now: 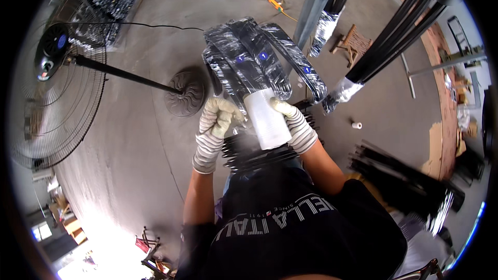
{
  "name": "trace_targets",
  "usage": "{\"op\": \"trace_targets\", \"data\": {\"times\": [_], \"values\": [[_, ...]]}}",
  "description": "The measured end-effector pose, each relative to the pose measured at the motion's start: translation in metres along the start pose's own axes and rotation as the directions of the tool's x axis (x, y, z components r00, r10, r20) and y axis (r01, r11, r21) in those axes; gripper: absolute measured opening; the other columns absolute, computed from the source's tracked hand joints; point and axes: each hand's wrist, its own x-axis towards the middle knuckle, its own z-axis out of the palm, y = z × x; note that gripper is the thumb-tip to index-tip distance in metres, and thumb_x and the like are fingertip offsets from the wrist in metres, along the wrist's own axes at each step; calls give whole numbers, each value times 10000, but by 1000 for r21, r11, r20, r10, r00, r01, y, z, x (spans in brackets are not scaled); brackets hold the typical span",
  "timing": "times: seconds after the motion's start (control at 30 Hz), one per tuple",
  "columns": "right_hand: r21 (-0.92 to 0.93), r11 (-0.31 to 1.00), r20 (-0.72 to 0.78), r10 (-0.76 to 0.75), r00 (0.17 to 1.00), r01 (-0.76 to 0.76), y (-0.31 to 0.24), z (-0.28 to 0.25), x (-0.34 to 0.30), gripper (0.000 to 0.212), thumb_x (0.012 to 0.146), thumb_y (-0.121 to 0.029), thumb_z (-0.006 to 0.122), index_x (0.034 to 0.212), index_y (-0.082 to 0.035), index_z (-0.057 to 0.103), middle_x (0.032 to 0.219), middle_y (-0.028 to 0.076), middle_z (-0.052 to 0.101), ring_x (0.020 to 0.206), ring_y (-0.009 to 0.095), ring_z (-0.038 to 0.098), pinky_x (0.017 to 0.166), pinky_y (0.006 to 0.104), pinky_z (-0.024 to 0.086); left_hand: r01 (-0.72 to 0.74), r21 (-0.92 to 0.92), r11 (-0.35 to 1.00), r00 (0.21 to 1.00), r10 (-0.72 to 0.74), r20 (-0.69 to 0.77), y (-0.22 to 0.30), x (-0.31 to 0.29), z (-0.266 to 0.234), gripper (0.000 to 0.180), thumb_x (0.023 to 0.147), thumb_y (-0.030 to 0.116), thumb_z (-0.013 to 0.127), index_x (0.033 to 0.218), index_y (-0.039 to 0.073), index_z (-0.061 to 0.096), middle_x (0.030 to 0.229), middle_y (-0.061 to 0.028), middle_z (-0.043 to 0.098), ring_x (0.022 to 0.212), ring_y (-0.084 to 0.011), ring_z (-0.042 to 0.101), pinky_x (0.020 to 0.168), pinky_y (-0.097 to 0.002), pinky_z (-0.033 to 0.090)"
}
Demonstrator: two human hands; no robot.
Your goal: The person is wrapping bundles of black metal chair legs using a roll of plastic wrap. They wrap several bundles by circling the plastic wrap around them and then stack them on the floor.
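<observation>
My left hand (217,119), in a pale striped work glove, has its fingers curled just left of a white roll of plastic wrap (267,124). What its fingers hold, if anything, is hidden. My right hand (294,119), gloved alike, grips the roll's right side near its upper end. The roll stands tilted in front of my body. Just beyond it lie several long black parts (241,54) bundled in shiny clear film, with small blue stickers. Under the roll and close to my waist is a stack of thin black bars (249,158).
To the left stands a pedestal fan (57,93) with a round base (185,92). Film-wrapped black bars (384,36) lean at the right beside a grey metal post (316,5). A wooden stool (355,44), a small white roll (357,125) and an orange tool (276,4) are on the floor.
</observation>
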Motion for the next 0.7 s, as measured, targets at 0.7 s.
{"op": "trace_targets", "data": {"times": [0.7], "values": [[270, 579, -471, -617, 630, 769, 167, -60, -120, 749, 753, -517, 619, 1242, 17, 426, 1089, 171, 570, 971, 307, 569, 887, 440, 450, 684, 118, 720, 452, -546, 705, -62, -37, 72, 32, 856, 64, 554, 886, 54, 551, 827, -23, 613, 759, -60, 558, 697, -194, 444]]}}
